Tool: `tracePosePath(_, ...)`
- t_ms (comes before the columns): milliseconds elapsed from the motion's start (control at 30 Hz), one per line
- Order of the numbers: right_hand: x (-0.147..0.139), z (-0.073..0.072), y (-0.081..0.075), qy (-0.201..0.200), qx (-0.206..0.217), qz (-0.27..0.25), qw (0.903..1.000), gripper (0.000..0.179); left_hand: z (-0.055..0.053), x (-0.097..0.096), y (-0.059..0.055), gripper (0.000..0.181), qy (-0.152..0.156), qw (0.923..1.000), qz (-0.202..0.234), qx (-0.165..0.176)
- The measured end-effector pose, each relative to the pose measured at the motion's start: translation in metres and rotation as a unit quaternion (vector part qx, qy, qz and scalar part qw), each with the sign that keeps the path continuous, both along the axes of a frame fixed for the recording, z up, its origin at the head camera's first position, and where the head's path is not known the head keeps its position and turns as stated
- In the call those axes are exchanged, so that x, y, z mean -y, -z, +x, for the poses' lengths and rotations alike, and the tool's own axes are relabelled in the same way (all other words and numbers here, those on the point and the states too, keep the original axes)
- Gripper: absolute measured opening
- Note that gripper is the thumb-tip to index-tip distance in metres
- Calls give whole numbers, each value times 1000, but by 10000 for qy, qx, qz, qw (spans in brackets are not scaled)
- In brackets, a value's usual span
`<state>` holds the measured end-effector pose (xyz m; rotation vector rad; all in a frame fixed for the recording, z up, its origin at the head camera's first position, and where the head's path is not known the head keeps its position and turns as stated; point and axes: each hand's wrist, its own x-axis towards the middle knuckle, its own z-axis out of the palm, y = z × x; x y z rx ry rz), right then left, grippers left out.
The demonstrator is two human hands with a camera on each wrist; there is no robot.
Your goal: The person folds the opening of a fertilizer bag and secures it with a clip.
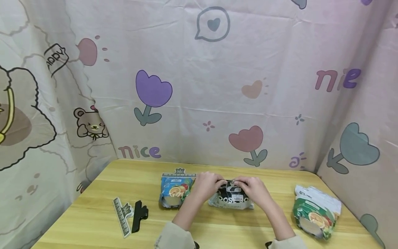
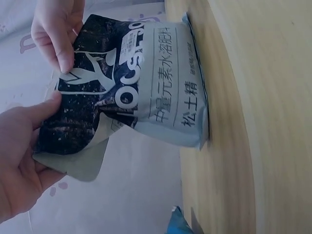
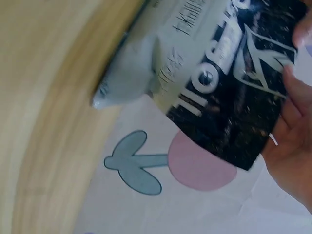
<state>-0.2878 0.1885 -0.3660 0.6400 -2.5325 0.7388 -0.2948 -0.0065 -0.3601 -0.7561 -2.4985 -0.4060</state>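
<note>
A black and grey fertilizer bag [image 1: 233, 199] with large white lettering stands on the table between both hands. My left hand [image 1: 206, 186] pinches its top edge on the left side, thumb in front and fingers behind. On the right side of the same edge, my right hand [image 1: 253, 188] pinches it likewise. In the left wrist view the black upper part of the bag [image 2: 97, 83] is creased near the left thumb, and its lower edge rests on the wood. The right wrist view shows the bag's black panel [image 3: 234, 97] held near its top.
Left of the hands stands a blue bag [image 1: 175, 192] with a piano-key clip [image 1: 179, 175] along its top. Another piano-key clip [image 1: 122, 217] and a black clip [image 1: 139, 216] lie at the table's left. A green and white bag [image 1: 315, 212] lies at the right.
</note>
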Motion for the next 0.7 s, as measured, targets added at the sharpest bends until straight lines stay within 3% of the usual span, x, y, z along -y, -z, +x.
tracePosePath(133, -7, 1, -3, 196, 204, 19, 9996, 14, -1, 6, 3, 18, 75, 9999, 120, 85)
tracePosePath(400, -14, -1, 1, 363, -170, 105, 9991, 14, -1, 7, 4, 19, -71, 9999, 66, -36)
tracePosePath(567, -19, -2, 2, 274, 35, -28, 9996, 14, -1, 8, 3, 19, -45, 9996, 210, 196)
tracePosePath(700, -30, -2, 4, 256, 149, -246, 9993, 17, -3, 13, 5, 21, 175, 9960, 511, 706)
